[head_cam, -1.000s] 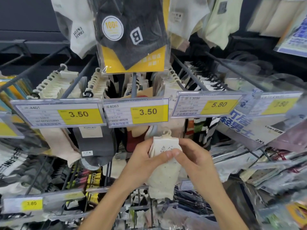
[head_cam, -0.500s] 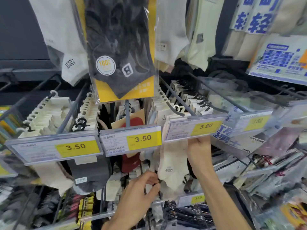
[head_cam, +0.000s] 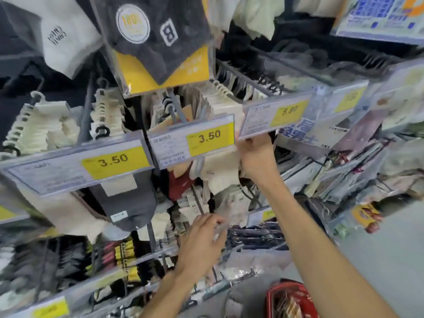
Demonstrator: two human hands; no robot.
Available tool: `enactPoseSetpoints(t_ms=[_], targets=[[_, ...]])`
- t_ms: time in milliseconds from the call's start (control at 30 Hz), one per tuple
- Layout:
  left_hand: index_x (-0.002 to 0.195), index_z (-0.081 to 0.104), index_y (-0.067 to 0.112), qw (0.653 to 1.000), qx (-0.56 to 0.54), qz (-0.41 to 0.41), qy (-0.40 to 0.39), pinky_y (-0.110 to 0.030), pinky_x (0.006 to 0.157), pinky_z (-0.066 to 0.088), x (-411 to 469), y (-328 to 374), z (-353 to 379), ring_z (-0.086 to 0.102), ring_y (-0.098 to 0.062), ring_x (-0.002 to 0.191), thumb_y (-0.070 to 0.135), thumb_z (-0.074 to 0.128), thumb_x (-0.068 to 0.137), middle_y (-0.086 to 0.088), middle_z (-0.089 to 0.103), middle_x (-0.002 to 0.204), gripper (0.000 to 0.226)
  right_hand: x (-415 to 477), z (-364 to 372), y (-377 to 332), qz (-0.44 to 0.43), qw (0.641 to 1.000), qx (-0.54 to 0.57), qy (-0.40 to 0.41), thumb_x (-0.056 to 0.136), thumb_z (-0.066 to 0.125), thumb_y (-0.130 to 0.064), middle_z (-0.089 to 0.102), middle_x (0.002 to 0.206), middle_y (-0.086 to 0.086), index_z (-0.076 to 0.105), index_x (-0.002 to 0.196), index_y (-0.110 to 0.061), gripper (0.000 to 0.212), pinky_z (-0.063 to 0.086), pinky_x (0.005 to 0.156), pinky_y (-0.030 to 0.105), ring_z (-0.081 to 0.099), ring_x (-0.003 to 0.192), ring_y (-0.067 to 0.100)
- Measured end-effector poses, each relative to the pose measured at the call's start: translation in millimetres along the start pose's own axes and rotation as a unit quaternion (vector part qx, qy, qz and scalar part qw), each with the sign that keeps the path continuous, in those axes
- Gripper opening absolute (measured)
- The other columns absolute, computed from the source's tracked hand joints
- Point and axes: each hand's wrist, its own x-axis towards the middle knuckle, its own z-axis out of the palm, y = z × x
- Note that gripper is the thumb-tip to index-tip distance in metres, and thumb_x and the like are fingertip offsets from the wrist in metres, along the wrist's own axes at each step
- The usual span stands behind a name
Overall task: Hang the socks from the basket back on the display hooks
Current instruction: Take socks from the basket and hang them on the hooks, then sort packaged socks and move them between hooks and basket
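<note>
A cream sock (head_cam: pixel 221 177) hangs below the 5.80 price tag (head_cam: pixel 275 115). My right hand (head_cam: pixel 257 157) is raised to the tag's lower edge. Its fingers curl round the sock's top, and the sock's hanger is hidden behind the tag and the hand. The display hook (head_cam: pixel 243 76) runs back from that tag with several white hangers on it. My left hand (head_cam: pixel 204 239) is lower, in front of the bottom row of socks. Its fingers are loosely curled and blurred, with nothing plainly held. The red basket (head_cam: pixel 286 292) shows at the bottom right, with socks inside.
Two 3.50 price tags (head_cam: pixel 195 141) front neighbouring hooks full of cream, grey and red socks. A bagged dark sock pack (head_cam: pixel 158 42) hangs overhead. Packaged goods (head_cam: pixel 344 171) crowd the shelves to the right. Lower rails (head_cam: pixel 137 267) hold more socks.
My left hand has dropped away from the sock's lower part. My right hand stays up at the 5.80 tag with the sock. The view tilted and the red basket came into sight.
</note>
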Motion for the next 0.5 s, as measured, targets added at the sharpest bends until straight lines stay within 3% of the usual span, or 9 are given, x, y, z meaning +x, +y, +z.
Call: enactPoseSetpoints(t_ms=[33, 100, 167, 233, 300, 333, 400, 500], targets=[[0.12, 0.061, 0.035, 1.0, 0.005, 0.003, 0.012, -0.019, 0.102, 0.039, -3, 1, 3, 0.044, 0.005, 0.113, 0.031, 0.056, 0.098, 0.022, 0.054, 0.125, 0.022, -9, -1, 1, -0.037, 0.999, -0.008, 0.01, 0.098, 0.052, -0.008, 0.055, 0.09, -0.007, 0.06, 0.106, -0.006, 0.012, 0.039, 0.073, 0.02, 0.051, 0.08, 0.009], [0.123, 0.062, 0.027, 0.998, 0.013, 0.015, 0.052, -0.033, 0.109, 0.038, -10, 6, 7, 0.047, -0.006, 0.122, 0.025, 0.06, 0.096, 0.013, 0.056, 0.131, 0.027, -37, -3, 14, -0.097, 0.994, -0.04, 0.025, 0.097, 0.052, -0.004, 0.052, 0.119, -0.006, 0.047, 0.137, -0.004, 0.04, 0.039, 0.091, 0.019, 0.052, 0.109, 0.008], [0.118, 0.065, 0.021, 0.993, 0.0, 0.066, 0.101, -0.034, 0.106, 0.04, -18, 15, 16, 0.052, -0.012, 0.12, 0.02, 0.061, 0.094, 0.007, 0.06, 0.127, 0.024, -76, -11, 36, -0.105, 0.991, -0.07, 0.045, 0.098, 0.051, -0.003, 0.047, 0.14, 0.004, 0.044, 0.143, -0.005, 0.046, 0.037, 0.11, 0.025, 0.044, 0.132, 0.014], [0.114, 0.063, 0.023, 0.987, -0.044, 0.109, 0.107, -0.022, 0.1, 0.04, -28, 28, 31, 0.054, -0.007, 0.114, 0.022, 0.054, 0.092, 0.01, 0.061, 0.121, 0.024, -124, -20, 64, -0.063, 0.996, -0.062, 0.032, 0.1, 0.05, -0.006, 0.05, 0.141, 0.009, 0.051, 0.138, -0.005, 0.039, 0.039, 0.112, 0.039, 0.046, 0.134, 0.021], [0.111, 0.061, 0.021, 0.989, -0.07, 0.123, 0.047, -0.007, 0.092, 0.035, -37, 41, 57, 0.056, -0.007, 0.105, 0.022, 0.049, 0.089, 0.008, 0.062, 0.117, 0.025, -172, -28, 93, 0.02, 0.999, -0.049, 0.013, 0.1, 0.048, -0.006, 0.057, 0.132, 0.011, 0.059, 0.129, -0.004, 0.031, 0.044, 0.106, 0.044, 0.053, 0.126, 0.025], [0.108, 0.064, 0.017, 0.99, -0.069, 0.122, 0.002, -0.006, 0.088, 0.036, -42, 47, 73, 0.059, -0.011, 0.102, 0.02, 0.05, 0.087, 0.003, 0.066, 0.114, 0.025, -196, -32, 109, 0.069, 0.997, -0.035, 0.01, 0.099, 0.047, -0.006, 0.061, 0.127, 0.013, 0.062, 0.124, -0.002, 0.03, 0.046, 0.103, 0.043, 0.058, 0.12, 0.026], [0.095, 0.069, 0.012, 0.988, -0.056, 0.106, -0.101, -0.011, 0.075, 0.037, -56, 55, 112, 0.062, -0.014, 0.09, 0.014, 0.054, 0.081, -0.004, 0.072, 0.101, 0.021, -245, -46, 141, 0.169, 0.985, -0.007, 0.021, 0.097, 0.044, -0.008, 0.067, 0.119, 0.011, 0.065, 0.12, -0.003, 0.032, 0.048, 0.099, 0.035, 0.063, 0.111, 0.022], [0.09, 0.065, 0.025, 0.961, -0.023, 0.072, -0.268, -0.02, 0.068, 0.037, -85, 58, 179, 0.054, -0.005, 0.08, 0.008, 0.058, 0.083, 0.008, 0.069, 0.09, 0.02, -317, -70, 193, 0.272, 0.961, -0.016, 0.038, 0.101, 0.044, -0.011, 0.066, 0.114, 0.001, 0.063, 0.121, -0.011, 0.027, 0.048, 0.093, 0.026, 0.061, 0.105, 0.012]])
